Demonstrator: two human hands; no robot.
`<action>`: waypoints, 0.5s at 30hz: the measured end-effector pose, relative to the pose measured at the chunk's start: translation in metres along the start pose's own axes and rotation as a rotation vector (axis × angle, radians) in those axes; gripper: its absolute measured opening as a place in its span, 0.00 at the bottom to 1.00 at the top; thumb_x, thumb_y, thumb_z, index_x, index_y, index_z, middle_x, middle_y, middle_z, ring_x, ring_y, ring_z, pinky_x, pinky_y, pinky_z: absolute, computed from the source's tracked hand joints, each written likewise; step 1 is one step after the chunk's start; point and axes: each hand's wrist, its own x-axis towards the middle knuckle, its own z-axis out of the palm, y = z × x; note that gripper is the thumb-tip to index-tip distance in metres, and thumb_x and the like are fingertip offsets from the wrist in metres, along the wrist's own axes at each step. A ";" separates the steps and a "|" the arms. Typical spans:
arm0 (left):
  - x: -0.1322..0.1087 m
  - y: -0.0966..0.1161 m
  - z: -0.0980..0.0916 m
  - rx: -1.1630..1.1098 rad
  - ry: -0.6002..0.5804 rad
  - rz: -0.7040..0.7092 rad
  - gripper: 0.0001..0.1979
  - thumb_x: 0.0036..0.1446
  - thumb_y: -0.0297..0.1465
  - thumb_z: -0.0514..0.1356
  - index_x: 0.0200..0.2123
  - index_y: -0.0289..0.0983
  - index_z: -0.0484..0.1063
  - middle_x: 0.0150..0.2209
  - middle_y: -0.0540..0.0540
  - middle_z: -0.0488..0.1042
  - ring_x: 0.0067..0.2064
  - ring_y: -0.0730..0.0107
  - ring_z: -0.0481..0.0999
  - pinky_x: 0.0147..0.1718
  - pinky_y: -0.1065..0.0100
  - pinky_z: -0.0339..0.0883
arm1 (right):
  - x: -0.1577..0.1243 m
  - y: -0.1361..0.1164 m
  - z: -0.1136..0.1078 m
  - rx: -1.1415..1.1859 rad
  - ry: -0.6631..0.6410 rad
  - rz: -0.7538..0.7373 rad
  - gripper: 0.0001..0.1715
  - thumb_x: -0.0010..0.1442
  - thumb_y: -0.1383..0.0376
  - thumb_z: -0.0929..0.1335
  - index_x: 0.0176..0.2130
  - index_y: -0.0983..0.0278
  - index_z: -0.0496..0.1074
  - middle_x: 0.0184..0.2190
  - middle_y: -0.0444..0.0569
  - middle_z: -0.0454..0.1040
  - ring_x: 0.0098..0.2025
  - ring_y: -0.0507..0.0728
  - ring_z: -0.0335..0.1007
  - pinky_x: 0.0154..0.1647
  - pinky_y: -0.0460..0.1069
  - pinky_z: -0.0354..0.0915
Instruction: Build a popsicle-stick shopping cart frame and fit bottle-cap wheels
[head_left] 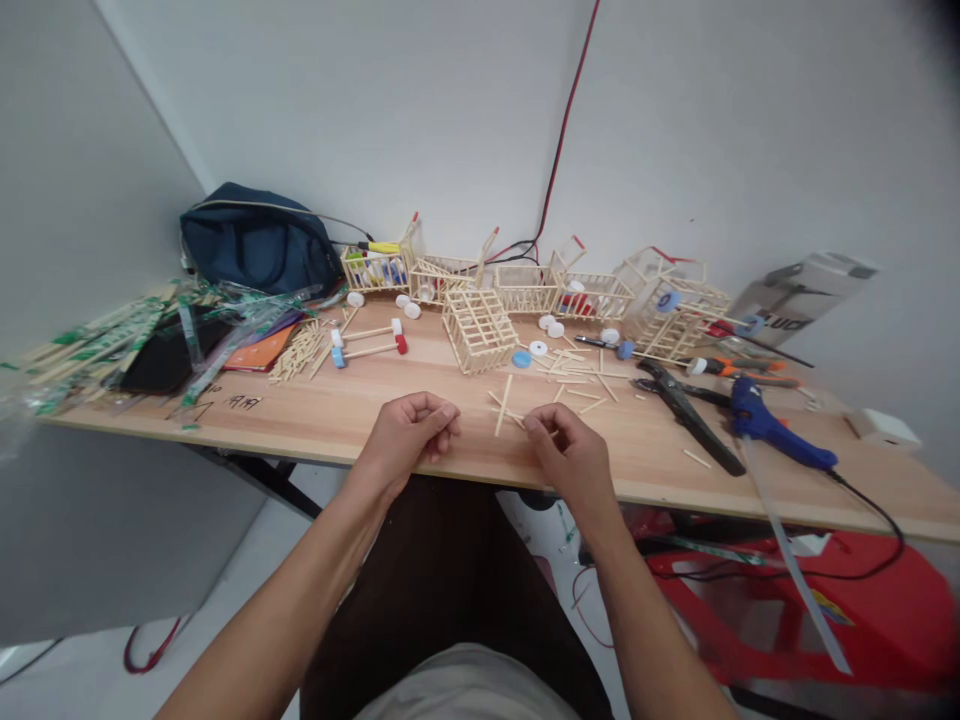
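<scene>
My right hand (574, 450) is closed in a pinch on a thin wooden stick that points left from the fingertips. A second wooden stick (504, 405) crosses it near its far end; whether the two are joined I cannot tell. To the left, my left hand (409, 435) is held with curled fingers, thumb against the forefinger; anything inside is hidden. Beyond both hands stands a stick-built basket (480, 330), tilted. Cut stick pieces (574, 368) lie scattered past my right hand, near a blue bottle cap (521, 358).
Several stick carts (525, 290) line the wall. On the right lie black-handled pliers (690, 415) and a blue glue gun (780, 425) with its cord. Wheeled axles (367, 345), a stick pile (300, 350), plastic wrappers (195, 340) and a blue bag (259, 240) occupy the left.
</scene>
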 end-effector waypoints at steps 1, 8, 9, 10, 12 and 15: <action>0.000 0.001 0.000 -0.014 0.002 0.006 0.16 0.44 0.39 0.67 0.25 0.34 0.67 0.20 0.53 0.68 0.17 0.83 0.61 0.14 0.79 0.51 | 0.000 0.002 0.000 0.004 0.014 0.002 0.14 0.58 0.55 0.66 0.30 0.63 0.69 0.22 0.40 0.65 0.21 0.48 0.53 0.24 0.45 0.53; 0.005 0.002 0.000 -0.185 -0.025 0.032 0.17 0.49 0.36 0.62 0.21 0.37 0.56 0.16 0.60 0.53 0.14 0.87 0.48 0.13 0.79 0.40 | 0.001 0.009 0.001 0.020 0.047 0.007 0.15 0.58 0.54 0.66 0.30 0.63 0.70 0.22 0.40 0.64 0.21 0.49 0.53 0.23 0.45 0.52; 0.006 0.002 0.000 -0.194 -0.018 0.019 0.18 0.50 0.36 0.61 0.20 0.37 0.54 0.15 0.60 0.51 0.14 0.87 0.46 0.13 0.79 0.40 | 0.001 0.009 0.001 0.019 0.048 0.007 0.15 0.58 0.54 0.66 0.30 0.63 0.70 0.22 0.40 0.64 0.21 0.49 0.54 0.24 0.45 0.52; 0.007 0.002 0.000 -0.194 -0.008 0.008 0.19 0.51 0.37 0.60 0.20 0.38 0.53 0.15 0.60 0.50 0.13 0.86 0.46 0.12 0.79 0.39 | 0.000 0.009 0.001 0.018 0.049 0.007 0.15 0.58 0.54 0.66 0.30 0.63 0.70 0.22 0.40 0.64 0.22 0.49 0.54 0.24 0.45 0.52; 0.009 0.002 0.000 -0.182 0.005 0.009 0.21 0.54 0.39 0.60 0.20 0.38 0.52 0.14 0.60 0.49 0.13 0.86 0.45 0.12 0.78 0.38 | 0.000 0.008 0.001 0.018 0.049 0.002 0.15 0.58 0.54 0.65 0.30 0.63 0.70 0.22 0.40 0.64 0.22 0.49 0.54 0.24 0.45 0.53; 0.011 0.001 0.000 -0.200 -0.008 0.054 0.20 0.53 0.41 0.61 0.21 0.38 0.54 0.15 0.60 0.51 0.14 0.86 0.48 0.13 0.79 0.41 | 0.000 0.008 0.001 0.021 0.052 0.001 0.15 0.58 0.54 0.65 0.30 0.63 0.70 0.22 0.40 0.65 0.22 0.49 0.54 0.24 0.45 0.53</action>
